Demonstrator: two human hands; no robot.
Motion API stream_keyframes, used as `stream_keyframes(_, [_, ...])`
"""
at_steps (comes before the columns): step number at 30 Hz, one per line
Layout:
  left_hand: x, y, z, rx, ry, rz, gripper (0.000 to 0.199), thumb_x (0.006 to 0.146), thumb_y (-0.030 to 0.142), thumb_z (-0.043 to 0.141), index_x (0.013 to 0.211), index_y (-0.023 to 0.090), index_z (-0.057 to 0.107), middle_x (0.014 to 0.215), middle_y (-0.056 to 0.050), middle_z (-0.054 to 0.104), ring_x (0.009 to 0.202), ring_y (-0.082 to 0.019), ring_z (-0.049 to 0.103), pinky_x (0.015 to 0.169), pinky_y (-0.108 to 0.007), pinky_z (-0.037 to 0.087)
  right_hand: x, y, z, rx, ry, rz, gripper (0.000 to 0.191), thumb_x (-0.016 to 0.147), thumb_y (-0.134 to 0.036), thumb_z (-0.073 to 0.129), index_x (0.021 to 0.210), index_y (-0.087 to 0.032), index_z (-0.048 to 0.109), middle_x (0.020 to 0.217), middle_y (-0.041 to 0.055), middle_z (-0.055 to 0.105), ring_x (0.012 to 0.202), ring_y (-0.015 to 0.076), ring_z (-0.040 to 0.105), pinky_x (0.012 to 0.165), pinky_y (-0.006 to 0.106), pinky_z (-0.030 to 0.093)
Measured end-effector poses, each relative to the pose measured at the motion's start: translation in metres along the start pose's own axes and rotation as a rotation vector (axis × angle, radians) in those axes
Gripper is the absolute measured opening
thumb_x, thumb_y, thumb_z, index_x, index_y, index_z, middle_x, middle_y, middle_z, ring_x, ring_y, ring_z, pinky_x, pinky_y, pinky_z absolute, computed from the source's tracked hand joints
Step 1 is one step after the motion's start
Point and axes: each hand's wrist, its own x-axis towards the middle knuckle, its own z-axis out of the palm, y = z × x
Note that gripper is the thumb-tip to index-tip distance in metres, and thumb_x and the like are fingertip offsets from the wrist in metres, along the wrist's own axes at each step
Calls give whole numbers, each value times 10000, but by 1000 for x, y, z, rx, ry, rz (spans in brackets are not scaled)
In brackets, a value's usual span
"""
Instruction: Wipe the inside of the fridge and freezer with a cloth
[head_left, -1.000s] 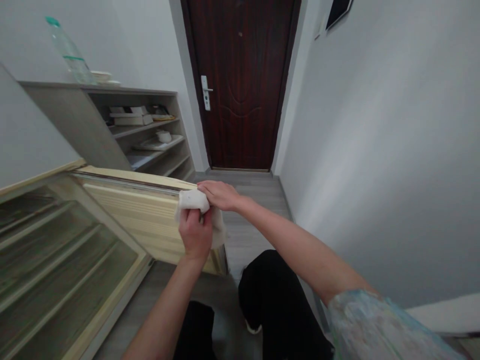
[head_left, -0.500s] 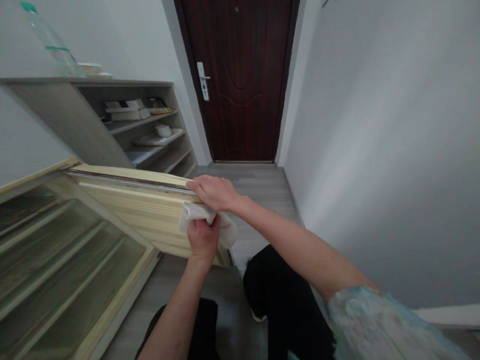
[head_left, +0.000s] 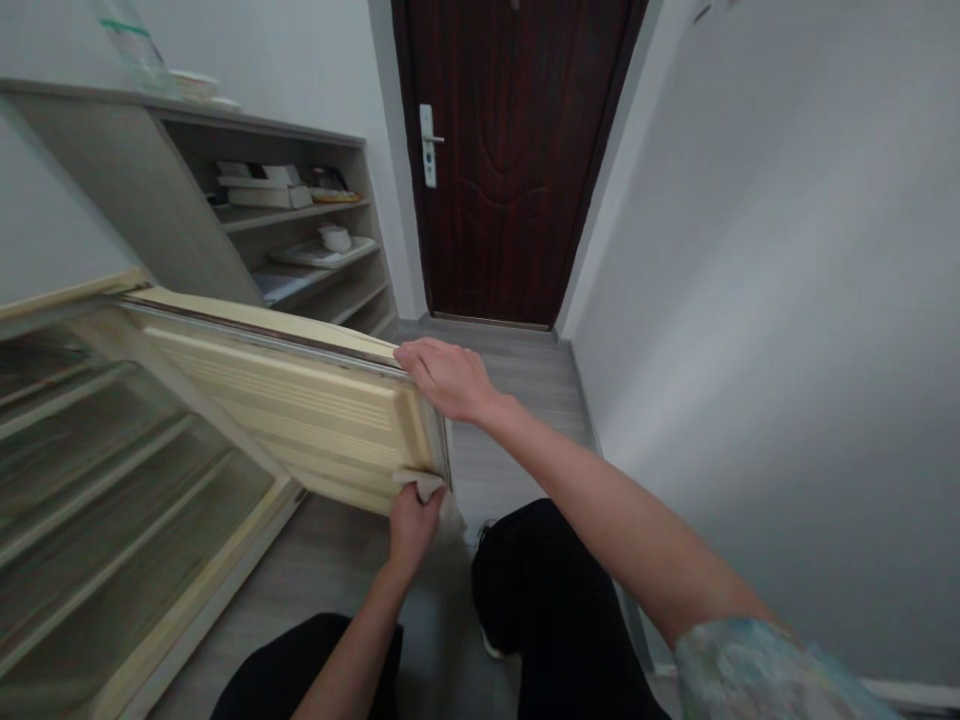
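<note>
A cream-yellow fridge door [head_left: 277,390] with a ribbed inner panel and a dark-stained seal along its upper edge swings out from the fridge [head_left: 225,590]. My right hand [head_left: 448,378] is closed over the door's outer top corner. Lower on the same outer edge, my left hand [head_left: 414,522] is wrapped round a whitish cloth [head_left: 421,484], which lies against the inner panel near its lower corner. Part of the cloth hangs past the door's edge. Several shelf-like levels show inside the fridge, dim and blurred.
A grey shelf unit [head_left: 97,150] with boxes [head_left: 266,190] and a white cup [head_left: 335,238] stands beyond the fridge door. On its top is a plastic bottle [head_left: 139,50]. A dark red door [head_left: 510,180] is ahead; a white wall [head_left: 787,330] runs along the right.
My left hand has moved the cloth down the door's outer edge, from near the top to the lower corner. The right hand stays on the top corner. The view has shifted slightly.
</note>
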Motion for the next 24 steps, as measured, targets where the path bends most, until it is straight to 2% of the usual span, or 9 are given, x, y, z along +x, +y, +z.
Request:
stream_keyframes(2, [0, 2, -34, -39, 116, -40, 377, 788, 582, 668, 697, 226, 587, 644, -86, 649, 651, -311, 667, 667, -422, 537, -2, -2, 2, 0, 22, -11, 562, 1178, -519, 238, 1248, -304, 753, 1392, -6, 704, 1231, 219, 676, 929, 290, 512])
stream_keyframes(4, [0, 11, -70, -76, 270, -37, 516, 864, 688, 604, 911, 179, 678, 866, -123, 736, 839, -325, 717, 794, -442, 563, -5, -5, 3, -6, 38, -3, 562, 1179, -511, 246, 1219, -286, 760, 1374, 2, 713, 1221, 215, 680, 926, 286, 513])
stream_keyframes(6, [0, 29, -96, -146, 441, 72, 531, 905, 680, 604, 1022, 173, 716, 994, -125, 746, 967, -322, 713, 910, -456, 557, -6, -8, 3, -15, 42, 12, 570, 1182, -498, 247, 1187, -262, 766, 1353, 14, 721, 1215, 211, 681, 924, 282, 513])
stream_keyframes(8, [3, 49, -106, -190, 523, 226, 464, 923, 622, 611, 983, 181, 744, 1009, -124, 730, 1021, -321, 690, 973, -464, 540, -8, -11, 2, -26, 39, 18, 562, 1185, -482, 250, 1188, -258, 765, 1343, 20, 723, 1213, 206, 681, 929, 280, 511])
stream_keyframes(10, [8, 66, -102, -215, 502, 301, 420, 943, 566, 571, 925, 185, 748, 1043, -146, 721, 1066, -325, 670, 1000, -468, 526, -9, -14, 1, -37, 39, 15, 546, 1186, -472, 256, 1206, -262, 759, 1343, 26, 720, 1212, 202, 681, 931, 280, 511])
stream_keyframes(12, [11, 76, -88, -231, 461, 292, 409, 957, 532, 521, 902, 187, 733, 1075, -171, 719, 1088, -332, 660, 1013, -479, 514, -10, -18, 2, -47, 46, 14, 530, 1186, -467, 265, 1221, -261, 752, 1342, 31, 719, 1209, 201, 682, 929, 280, 513])
stream_keyframes(18, [1, 78, -48, -239, 386, 219, 427, 989, 525, 383, 843, 215, 638, 894, -182, 698, 927, -350, 666, 922, -524, 519, -15, -27, 6, -76, 69, 28, 505, 1185, -442, 282, 1214, -236, 742, 1313, 43, 732, 1168, 200, 699, 909, 284, 520])
stream_keyframes(21, [-1, 81, -47, -250, 359, 189, 463, 981, 579, 375, 879, 211, 636, 928, -202, 706, 965, -372, 673, 938, -538, 511, -14, -27, 8, -88, 85, 36, 480, 1184, -410, 293, 1213, -237, 740, 1320, 40, 731, 1168, 196, 701, 922, 287, 525])
stream_keyframes(24, [6, 87, -56, -263, 355, 141, 483, 991, 599, 364, 885, 213, 635, 935, -196, 714, 982, -368, 678, 953, -532, 504, -13, -24, 9, -95, 100, 24, 474, 1184, -388, 289, 1209, -235, 736, 1312, 42, 731, 1167, 197, 704, 931, 290, 529])
